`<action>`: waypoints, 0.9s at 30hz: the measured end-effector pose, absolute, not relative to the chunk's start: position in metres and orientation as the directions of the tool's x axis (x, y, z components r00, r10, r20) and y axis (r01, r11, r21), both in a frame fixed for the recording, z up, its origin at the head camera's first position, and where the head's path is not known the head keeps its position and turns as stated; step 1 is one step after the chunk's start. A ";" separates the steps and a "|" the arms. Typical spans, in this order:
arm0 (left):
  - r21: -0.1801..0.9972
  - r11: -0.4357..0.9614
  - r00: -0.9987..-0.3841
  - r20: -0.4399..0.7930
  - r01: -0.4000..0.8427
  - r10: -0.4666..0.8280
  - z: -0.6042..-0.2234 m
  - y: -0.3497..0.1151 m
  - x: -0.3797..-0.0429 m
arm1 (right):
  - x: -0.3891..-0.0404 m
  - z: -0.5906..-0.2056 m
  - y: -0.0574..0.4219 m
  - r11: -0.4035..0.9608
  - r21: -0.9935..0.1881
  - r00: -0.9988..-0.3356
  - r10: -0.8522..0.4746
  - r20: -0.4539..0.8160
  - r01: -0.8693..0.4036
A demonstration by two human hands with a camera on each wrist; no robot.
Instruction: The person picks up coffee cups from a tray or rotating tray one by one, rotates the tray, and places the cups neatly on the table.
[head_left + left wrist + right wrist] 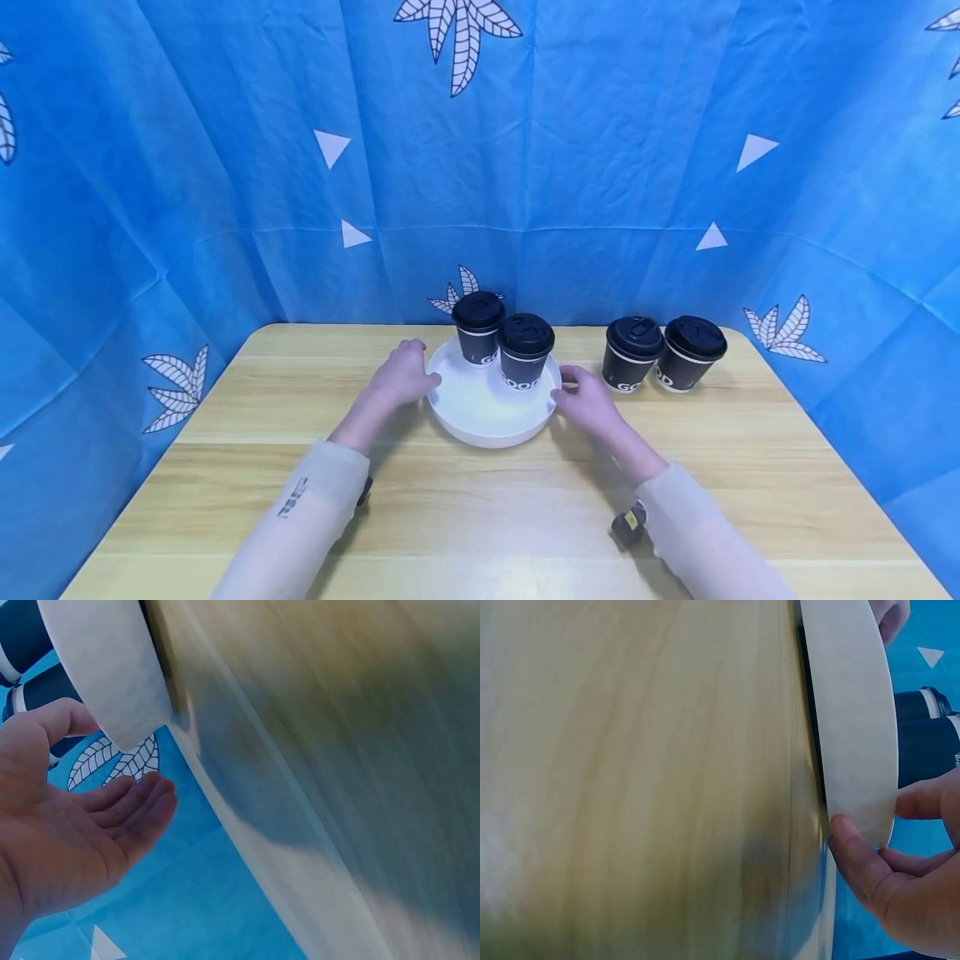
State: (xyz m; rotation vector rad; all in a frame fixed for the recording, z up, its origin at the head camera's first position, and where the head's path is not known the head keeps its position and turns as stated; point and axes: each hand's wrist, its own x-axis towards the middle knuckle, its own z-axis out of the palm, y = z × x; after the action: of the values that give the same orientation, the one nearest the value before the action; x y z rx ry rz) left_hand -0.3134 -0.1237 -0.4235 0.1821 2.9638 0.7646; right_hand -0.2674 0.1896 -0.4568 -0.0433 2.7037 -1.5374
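Note:
A round white tray (487,417) with a raised rim is at the middle of the table, bearing two dark lidded paper cups, a rear one (478,333) and a front one (525,354). My left hand (401,375) is at the tray's left side; in the left wrist view its thumb (71,716) reaches the rim while the other fingers (150,802) are loosely bent, off the tray wall. On the opposite side my right hand (588,404) grips the tray's edge, its digits above and below the wall (862,750) in the right wrist view.
Two more dark lidded cups, one upright (632,358) and one beside it (688,358), stand on the table right of the tray. The wooden table (480,517) runs back to a blue patterned curtain (600,167), which also hangs along both sides.

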 end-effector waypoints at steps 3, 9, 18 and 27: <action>0.412 0.900 -0.984 -0.037 0.143 0.173 -0.424 -0.125 -0.312 | -0.265 -0.457 0.190 0.508 -0.861 -0.999 -0.042 -0.022 -0.002; 0.259 0.938 -0.970 -0.012 0.231 0.242 -0.425 -0.125 -0.310 | -0.260 -0.455 0.189 0.504 -0.864 -0.998 -0.047 -0.033 0.004; 0.184 0.930 -0.947 0.018 0.318 0.320 -0.429 -0.129 -0.308 | -0.252 -0.453 0.190 0.500 -0.866 -0.998 -0.054 -0.044 0.012; 0.184 0.928 -0.944 -0.006 0.324 0.331 -0.433 -0.131 -0.310 | -0.247 -0.454 0.193 0.476 -0.879 -0.998 -0.043 -0.037 0.012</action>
State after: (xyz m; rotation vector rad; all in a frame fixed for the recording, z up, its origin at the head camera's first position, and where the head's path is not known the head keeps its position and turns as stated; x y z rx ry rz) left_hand -0.3097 -0.1306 -0.4326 0.5176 3.0487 0.2809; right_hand -0.2474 0.1927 -0.4540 -0.0274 2.6523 -1.5808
